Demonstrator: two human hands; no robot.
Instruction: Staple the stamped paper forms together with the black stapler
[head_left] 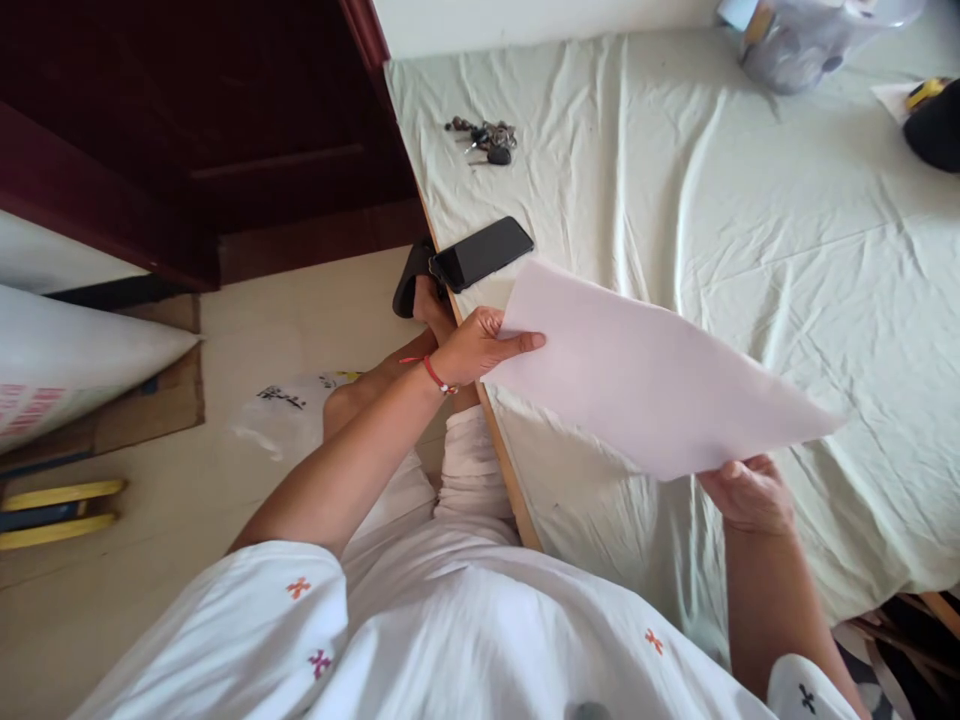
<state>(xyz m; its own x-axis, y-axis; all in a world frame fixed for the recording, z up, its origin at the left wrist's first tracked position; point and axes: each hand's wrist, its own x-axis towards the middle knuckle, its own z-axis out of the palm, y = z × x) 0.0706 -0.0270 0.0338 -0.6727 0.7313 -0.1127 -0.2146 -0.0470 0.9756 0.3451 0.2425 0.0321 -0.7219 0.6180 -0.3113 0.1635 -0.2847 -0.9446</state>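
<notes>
A blank white sheet of paper is held between both hands above the cloth-covered table. My left hand, with a red string bracelet at its wrist, pinches the sheet's left end, thumb on top and fingers underneath. At the lower right edge, my right hand grips the paper; most of its fingers are hidden beneath. The sheet bows slightly and its right corner points outward. A black phone lies just beyond my left hand, near the table's left edge.
A bunch of keys rests on the pale green tablecloth. Toward the back right are a clear plastic bag and a black object beside something yellow. On the floor, left, lie a white sack and a plastic bag.
</notes>
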